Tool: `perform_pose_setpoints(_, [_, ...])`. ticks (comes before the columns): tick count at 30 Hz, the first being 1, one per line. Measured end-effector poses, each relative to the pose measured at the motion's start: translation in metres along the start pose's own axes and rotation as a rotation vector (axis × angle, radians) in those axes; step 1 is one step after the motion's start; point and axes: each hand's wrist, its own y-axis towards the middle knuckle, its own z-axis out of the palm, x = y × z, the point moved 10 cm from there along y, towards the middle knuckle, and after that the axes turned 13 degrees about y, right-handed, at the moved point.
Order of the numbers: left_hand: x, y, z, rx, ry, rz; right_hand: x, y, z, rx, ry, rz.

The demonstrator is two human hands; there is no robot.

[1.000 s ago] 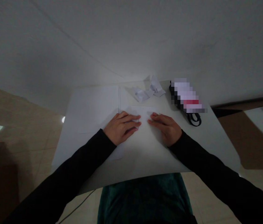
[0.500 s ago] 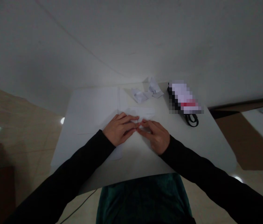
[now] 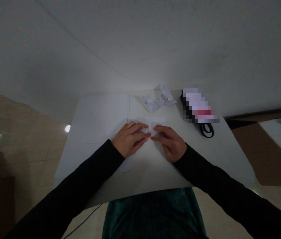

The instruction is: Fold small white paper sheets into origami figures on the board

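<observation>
On the white table (image 3: pixel 160 169), a small folded piece of white paper (image 3: pixel 150 129) lies between my two hands. My left hand (image 3: pixel 132 137) holds its left part, fingers bent over it and the thumb at the near edge. At the right part, my right hand (image 3: pixel 169 139) grips the paper with thumb and forefinger at its near and far edges. The fingers cover much of the paper, so its exact folds are hidden. A flat strip of white paper (image 3: pixel 155 118) lies just beyond the fingertips.
Large white sheets (image 3: pixel 103 113) cover the table's left side. Folded paper shapes (image 3: pixel 152 103) stand by the wall (image 3: pixel 140 46). To the right lies a blurred-out item with a black strap (image 3: pixel 207 130). A dark green cloth (image 3: pixel 152 212) is below the near edge.
My right hand has shifted slightly right, and its fingertips have parted from those of my left hand, showing more of the paper. My left hand keeps nearly the same pose.
</observation>
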Motion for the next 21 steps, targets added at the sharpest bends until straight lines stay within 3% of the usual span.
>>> perform_pose_setpoints(5, [0.001, 0.001, -0.001, 0.004, -0.016, -0.023, -0.056, 0.015, -0.015, -0.090, -0.284, 0.424])
perform_pose_setpoints(8, [0.002, 0.001, -0.002, 0.000, -0.028, -0.032, -0.078, 0.025, -0.012, -0.071, -0.263, 0.582])
perform_pose_setpoints(16, [0.003, -0.001, 0.000, -0.020, -0.043, -0.036, -0.095, 0.039, -0.009, 0.075, -0.329, 0.783])
perform_pose_setpoints(21, [0.002, 0.000, -0.005, -0.028, -0.049, -0.048, -0.097, 0.038, -0.013, 0.143, -0.343, 0.792])
